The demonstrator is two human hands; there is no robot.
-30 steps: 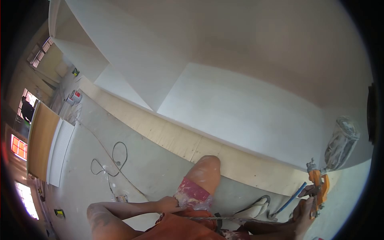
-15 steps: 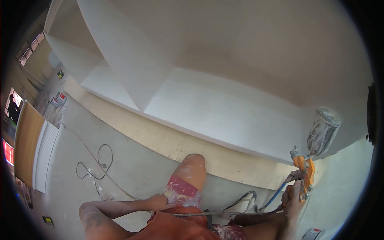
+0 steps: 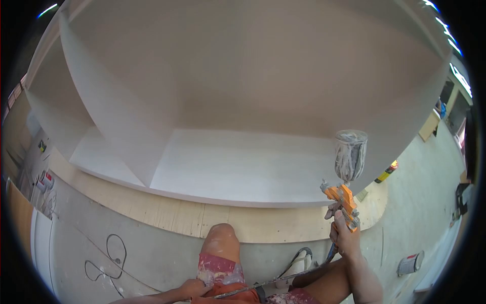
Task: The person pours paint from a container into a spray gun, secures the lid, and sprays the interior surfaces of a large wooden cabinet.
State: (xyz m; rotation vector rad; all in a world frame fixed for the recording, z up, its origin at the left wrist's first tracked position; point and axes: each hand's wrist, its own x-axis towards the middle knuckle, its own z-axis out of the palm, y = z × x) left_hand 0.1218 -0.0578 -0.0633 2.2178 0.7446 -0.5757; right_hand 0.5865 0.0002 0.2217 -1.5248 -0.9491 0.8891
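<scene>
My right hand [image 3: 345, 234] is closed around the handle of an orange spray gun [image 3: 348, 201]. A paint-smeared metal cup [image 3: 350, 158] stands upright on top of the gun, in front of the white cabinet [image 3: 243, 167]. An air hose [image 3: 331, 253] runs down from the gun's handle and across my lap. My left hand [image 3: 194, 288] rests with curled fingers on my thigh, by the paint-stained red shorts [image 3: 218, 268]. Whether those fingers grip anything is hidden.
A plywood base [image 3: 253, 223] juts out below the cabinet. Beyond its right end lies a yellow-and-black canister [image 3: 387, 172]; a paint can [image 3: 410, 263] is at lower right. Cable loops [image 3: 116, 256] cover floor at left, with more cans [image 3: 46, 180] farther back.
My view has turned right and upward, bringing the cabinet's right side and the canister into sight. The spray gun stands more upright, still in my right hand; my left hand stays at my thigh.
</scene>
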